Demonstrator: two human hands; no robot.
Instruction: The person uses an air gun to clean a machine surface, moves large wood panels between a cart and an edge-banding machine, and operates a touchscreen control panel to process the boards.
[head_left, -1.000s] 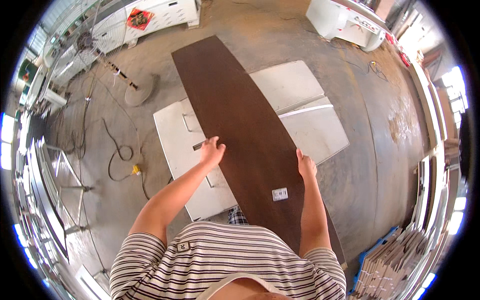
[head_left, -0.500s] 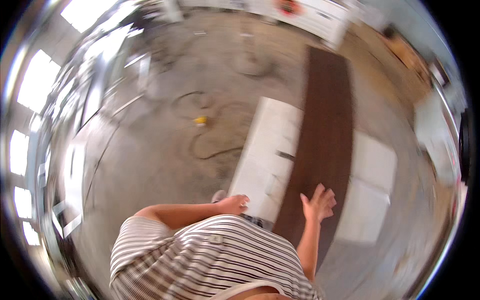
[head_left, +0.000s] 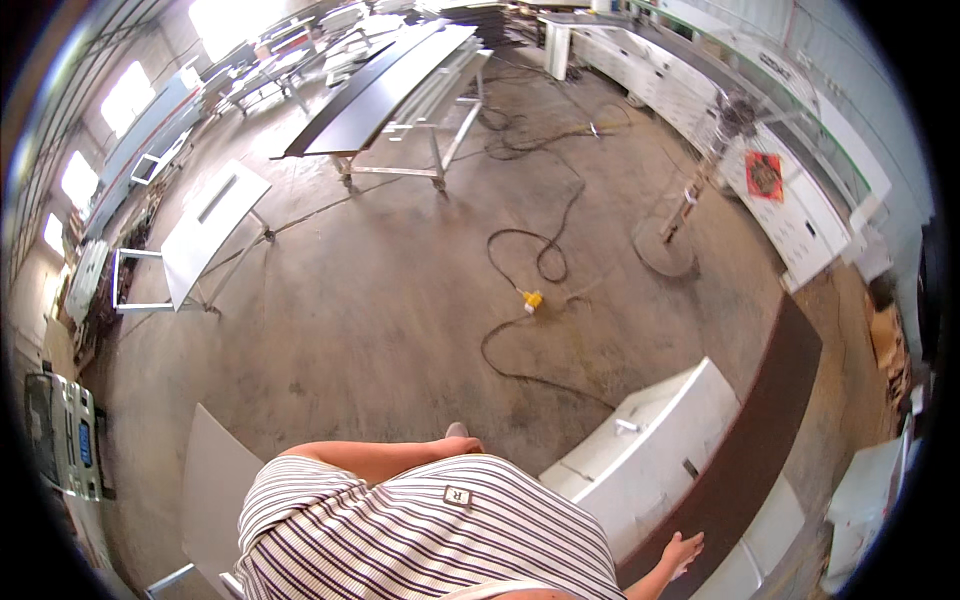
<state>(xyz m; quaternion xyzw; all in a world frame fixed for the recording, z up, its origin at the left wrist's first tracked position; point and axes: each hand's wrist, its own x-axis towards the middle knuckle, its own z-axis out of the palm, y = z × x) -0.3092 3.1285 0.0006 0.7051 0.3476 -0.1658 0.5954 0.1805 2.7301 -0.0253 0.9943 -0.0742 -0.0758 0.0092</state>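
A long dark brown board [head_left: 745, 440] lies across white cabinet pieces at my right. My right hand [head_left: 682, 552] is over the board's near end, its fingers stretched out and nothing in them; whether it touches the surface I cannot tell. Beside the board, on its left, is a white box-like cabinet [head_left: 655, 440] with a small white fitting inside. Another white piece [head_left: 775, 525] shows at the board's right side. My left hand [head_left: 462, 446] is close to my striped shirt, and its fingers are mostly hidden.
A black cable [head_left: 520, 375] with a yellow connector [head_left: 532, 301] winds over the concrete floor. A stand fan [head_left: 700, 185] and a long white workbench [head_left: 660, 80] are at the far right. Wheeled racks with panels [head_left: 400, 95] stand farther back; a white panel [head_left: 220, 225] rests left.
My view has swung left, so the board and cabinet now appear farther right and lower. My right hand remains over the board; my left hand has come closer to my body.
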